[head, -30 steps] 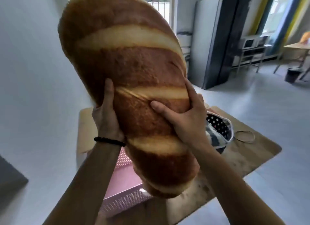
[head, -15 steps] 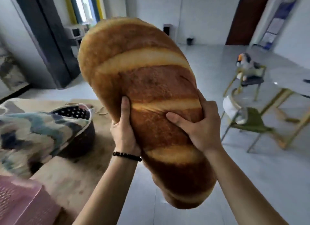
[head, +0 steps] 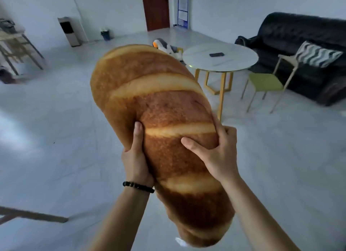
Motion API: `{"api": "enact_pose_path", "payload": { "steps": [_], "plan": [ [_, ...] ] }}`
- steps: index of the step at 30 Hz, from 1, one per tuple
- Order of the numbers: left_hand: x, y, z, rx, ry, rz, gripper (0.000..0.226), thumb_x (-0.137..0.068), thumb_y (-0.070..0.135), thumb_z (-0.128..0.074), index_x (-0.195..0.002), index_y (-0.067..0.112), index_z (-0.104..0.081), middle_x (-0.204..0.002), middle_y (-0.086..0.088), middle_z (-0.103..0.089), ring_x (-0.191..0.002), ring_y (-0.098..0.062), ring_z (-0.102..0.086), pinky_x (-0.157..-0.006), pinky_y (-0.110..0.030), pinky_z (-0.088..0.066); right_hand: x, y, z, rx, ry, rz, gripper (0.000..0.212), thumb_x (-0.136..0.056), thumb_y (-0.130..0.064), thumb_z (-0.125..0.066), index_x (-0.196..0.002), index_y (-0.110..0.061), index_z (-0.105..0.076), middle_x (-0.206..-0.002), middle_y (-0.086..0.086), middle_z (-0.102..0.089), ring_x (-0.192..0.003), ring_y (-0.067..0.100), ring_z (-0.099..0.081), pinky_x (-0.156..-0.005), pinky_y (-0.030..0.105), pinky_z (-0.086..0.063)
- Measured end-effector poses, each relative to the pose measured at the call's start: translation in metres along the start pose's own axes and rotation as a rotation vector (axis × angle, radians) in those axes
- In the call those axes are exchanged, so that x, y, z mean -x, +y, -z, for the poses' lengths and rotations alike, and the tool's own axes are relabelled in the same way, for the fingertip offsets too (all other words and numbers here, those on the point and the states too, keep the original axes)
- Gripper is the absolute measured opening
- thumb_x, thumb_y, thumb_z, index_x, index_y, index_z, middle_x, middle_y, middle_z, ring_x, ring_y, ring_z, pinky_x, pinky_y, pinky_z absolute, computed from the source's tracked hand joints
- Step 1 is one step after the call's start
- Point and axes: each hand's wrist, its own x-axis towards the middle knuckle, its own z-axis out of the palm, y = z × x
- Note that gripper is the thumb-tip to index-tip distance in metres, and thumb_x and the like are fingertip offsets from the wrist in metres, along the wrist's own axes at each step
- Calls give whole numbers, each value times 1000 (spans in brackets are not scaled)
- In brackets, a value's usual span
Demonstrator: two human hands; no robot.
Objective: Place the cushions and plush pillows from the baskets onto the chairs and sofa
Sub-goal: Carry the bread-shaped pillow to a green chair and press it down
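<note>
A long bread-shaped plush pillow [head: 159, 108], brown with pale stripes, fills the middle of the view, held up in the air and tilted. My left hand [head: 135, 157] grips its left side, with a black bead bracelet on the wrist. My right hand [head: 215, 153] clasps its right side, thumb pressed into the front. At the far right stands a black sofa [head: 292, 35]. In front of it a green-seated chair [head: 265, 82] carries a zigzag-striped cushion [head: 316, 54] against its back. A plush goose [head: 164, 45] rests on another chair behind the pillow, partly hidden.
A round white table [head: 234, 63] with yellow legs stands between me and the sofa, a phone [head: 216, 54] on top. A wooden table [head: 13, 39] is at the far left. A water dispenser [head: 69, 31], a small bin [head: 106, 34] and a brown door [head: 155, 7] line the far wall.
The view has swung right, from the rug and baskets to the round table, chairs and sofa. Both hands keep the same hold on the bread pillow.
</note>
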Motion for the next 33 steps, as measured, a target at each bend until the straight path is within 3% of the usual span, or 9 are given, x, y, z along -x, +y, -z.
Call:
{"api": "enact_pose_path", "payload": {
  "steps": [6, 11, 16, 20, 23, 25, 28, 31, 33],
  "plan": [
    [-85, -35, -97, -30, -37, -14, 73, -65, 68, -81, -119, 19, -74, -114, 0, -78, -109, -20, -73, -100, -45, -55, -110, 56, 22, 17, 17, -68, 114, -44, -96, -68, -146, -66, -27, -123, -12, -33, -132, 14, -42, -114, 45, -44],
    [-186, -75, -192, -10, -115, 27, 63, -66, 57, -80, -117, 19, -74, -112, 4, -78, -107, -15, -74, -101, -43, -56, -215, 113, 22, -11, 92, -130, 98, -48, -88, -72, -132, -79, -23, -127, -13, -31, -131, 9, -41, -113, 33, -42],
    [-270, -92, -323, 5, -351, 51, 50, -78, 45, -79, -122, 23, -69, -112, 13, -77, -107, -6, -72, -98, -34, -57, -327, 140, 61, 61, 256, -183, 100, -56, -87, -65, -146, -65, -26, -128, -16, -28, -133, 10, -37, -105, 22, -36],
    [-309, -112, -438, -33, -615, 82, 66, -82, 54, -76, -138, 22, -61, -132, 0, -70, -122, -21, -67, -107, -48, -50, -396, 165, 120, 159, 462, -204, 102, -64, -85, -58, -155, -53, -23, -130, -21, -22, -133, 8, -31, -105, 22, -31],
    [-328, -151, -521, -73, -823, 87, 77, -84, 65, -70, -147, 25, -53, -143, -2, -63, -132, -25, -59, -112, -53, -44, -440, 205, 164, 194, 616, -224, 101, -67, -82, -56, -156, -49, -22, -130, -25, -18, -129, 4, -29, -106, 27, -32],
    [-338, -180, -576, -96, -900, 101, 87, -78, 74, -70, -149, 26, -49, -145, -2, -60, -134, -25, -57, -113, -53, -43, -471, 238, 194, 180, 704, -244, 100, -68, -81, -56, -157, -46, -26, -133, -22, -20, -129, 3, -30, -106, 22, -30],
    [-348, -224, -660, -150, -946, 86, 82, -80, 72, -65, -148, 28, -49, -141, 6, -63, -130, -17, -60, -110, -46, -47, -523, 293, 238, 147, 795, -289, 98, -70, -80, -54, -155, -35, -36, -136, -12, -28, -132, 8, -33, -101, 13, -27],
    [-361, -256, -749, -225, -952, -23, 55, -89, 66, -60, -136, 38, -51, -129, 20, -65, -125, -6, -61, -102, -29, -52, -592, 336, 287, 112, 822, -329, 97, -71, -81, -52, -154, -33, -39, -136, -8, -31, -134, 13, -36, -107, 24, -33],
    [-373, -263, -802, -287, -944, -161, 63, -91, 66, -55, -145, 41, -36, -141, 29, -49, -131, 8, -50, -104, -18, -48, -643, 354, 316, 90, 823, -346, 97, -71, -82, -51, -154, -33, -39, -135, -7, -33, -134, 16, -37, -113, 34, -36]
  ]
}}
